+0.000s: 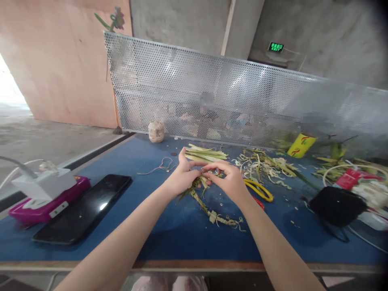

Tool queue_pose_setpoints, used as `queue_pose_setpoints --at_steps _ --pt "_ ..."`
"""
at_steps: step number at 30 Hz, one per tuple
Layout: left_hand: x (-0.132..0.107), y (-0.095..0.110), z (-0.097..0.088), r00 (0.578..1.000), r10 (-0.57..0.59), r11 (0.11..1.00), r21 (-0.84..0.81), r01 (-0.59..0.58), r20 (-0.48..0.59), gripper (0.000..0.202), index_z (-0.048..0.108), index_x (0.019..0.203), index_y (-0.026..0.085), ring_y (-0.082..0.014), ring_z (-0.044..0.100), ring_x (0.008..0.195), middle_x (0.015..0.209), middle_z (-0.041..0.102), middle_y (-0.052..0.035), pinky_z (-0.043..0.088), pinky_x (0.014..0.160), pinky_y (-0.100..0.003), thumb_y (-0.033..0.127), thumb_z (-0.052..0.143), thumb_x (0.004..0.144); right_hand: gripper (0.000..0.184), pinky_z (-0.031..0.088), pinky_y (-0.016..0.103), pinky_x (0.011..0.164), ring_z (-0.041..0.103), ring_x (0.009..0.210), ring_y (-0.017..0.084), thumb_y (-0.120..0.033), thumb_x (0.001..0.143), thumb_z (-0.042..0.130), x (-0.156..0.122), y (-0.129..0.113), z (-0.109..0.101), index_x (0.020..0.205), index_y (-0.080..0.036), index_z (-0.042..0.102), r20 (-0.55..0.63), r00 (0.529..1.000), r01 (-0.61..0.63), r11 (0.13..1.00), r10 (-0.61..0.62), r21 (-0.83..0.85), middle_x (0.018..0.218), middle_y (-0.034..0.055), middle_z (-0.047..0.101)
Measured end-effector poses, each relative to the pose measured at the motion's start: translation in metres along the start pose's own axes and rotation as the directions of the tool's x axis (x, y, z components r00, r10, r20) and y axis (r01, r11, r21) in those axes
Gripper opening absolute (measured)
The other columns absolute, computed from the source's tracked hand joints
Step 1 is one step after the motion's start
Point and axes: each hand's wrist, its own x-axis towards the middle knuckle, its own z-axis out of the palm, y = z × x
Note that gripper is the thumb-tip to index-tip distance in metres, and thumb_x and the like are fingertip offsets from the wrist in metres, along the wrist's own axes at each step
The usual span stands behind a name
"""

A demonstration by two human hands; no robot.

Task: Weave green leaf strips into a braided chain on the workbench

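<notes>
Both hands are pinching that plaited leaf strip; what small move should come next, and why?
Probably fold one loose strand across at the pinch. The left hand and right hand meet on the far end of the plaited leaf strip. Its woven length trails back toward the person, and loose leaf ends stick out beside the hands.

Blue table [169,238]: at near left a black phone [85,208] lies flat, just beside a magenta case [45,206] with a white charger [45,182] on top. Far side: perforated metal screen [242,89] stands along the table edge, a pale twine roll [156,131] at its foot, loose twine [160,165] nearer, a yellow cup [301,145] to the right. Centre-right: bundle of cut strips [206,153], leaf scraps [266,165], yellow-handled scissors [260,190]; black pouch [336,205] and red packet [351,178] at right; green exit sign [275,47] on the far wall.
</notes>
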Motion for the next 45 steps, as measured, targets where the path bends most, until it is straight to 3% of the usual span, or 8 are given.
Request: queue_pose_setpoints --at_steps 5,10,19,28,38,45 --pt "-0.001 0.000 -0.002 0.997 0.075 0.990 0.125 -0.071 -0.030 0.099 -0.021 0.134 0.020 -0.0133 0.061 0.065 0.118 0.055 -0.0164 0.047 0.062 -0.030 0.004 0.051 0.068 0.012 0.042 0.031 0.058 0.054 0.066 0.017 -0.023 0.070 0.063 0.001 0.004 0.001 0.082 -0.022 0.067 -0.047 0.998 -0.032 0.999 0.033 0.014 0.082 0.0039 0.066" --pt "-0.002 0.003 -0.001 0.986 0.150 0.958 0.256 -0.126 -0.075 0.089 -0.016 0.134 0.014 -0.0104 0.054 0.061 0.116 0.055 -0.0161 0.044 0.065 -0.031 0.005 0.047 0.073 0.018 0.045 0.030 0.058 0.056 0.065 0.017 -0.022 0.071 0.061 0.002 0.004 0.004 0.089 -0.020 0.062 0.010 0.991 -0.130 0.969 0.131 0.209 0.078 0.0039 0.064" --pt "0.002 -0.014 -0.002 0.938 0.343 0.888 0.310 -0.341 0.051 0.085 -0.018 0.134 0.022 -0.0116 0.059 0.072 0.121 0.048 -0.0167 0.046 0.065 -0.028 0.010 0.045 0.078 0.017 0.048 0.030 0.063 0.058 0.070 0.017 -0.027 0.068 0.063 0.003 0.009 0.011 0.084 -0.019 0.059 0.012 0.979 -0.197 0.914 0.206 0.354 0.076 0.0039 0.061" --pt "-0.004 -0.011 0.002 0.879 0.462 0.773 0.433 -0.463 0.116 0.077 -0.017 0.134 0.022 -0.0145 0.059 0.079 0.117 0.045 -0.0141 0.048 0.078 -0.037 0.013 0.040 0.082 0.019 0.046 0.027 0.056 0.058 0.062 0.014 -0.028 0.061 0.070 0.004 0.012 0.013 0.072 -0.019 0.057 -0.020 0.916 -0.324 0.769 0.401 0.551 0.068 0.0012 0.062" --pt "-0.004 -0.014 0.003 0.854 0.508 0.733 0.464 -0.499 0.115 0.069 -0.009 0.132 0.022 -0.0137 0.057 0.076 0.099 0.044 -0.0082 0.049 0.073 -0.032 0.012 0.038 0.083 0.009 0.041 0.026 0.053 0.053 0.054 0.012 -0.026 0.064 0.068 0.001 0.012 0.017 0.071 -0.020 0.067 -0.081 0.917 -0.285 0.785 0.390 0.550 0.062 -0.0001 0.062" --pt "0.003 -0.024 -0.002 0.801 0.570 0.652 0.494 -0.576 0.181 0.067 -0.006 0.131 0.024 -0.0144 0.058 0.079 0.094 0.044 -0.0057 0.050 0.074 -0.035 0.007 0.037 0.082 0.013 0.039 0.025 0.049 0.051 0.051 0.012 -0.027 0.064 0.068 0.000 0.011 0.019 0.073 -0.019 0.070 -0.094 0.897 -0.312 0.770 0.431 0.557 0.060 0.0002 0.063"
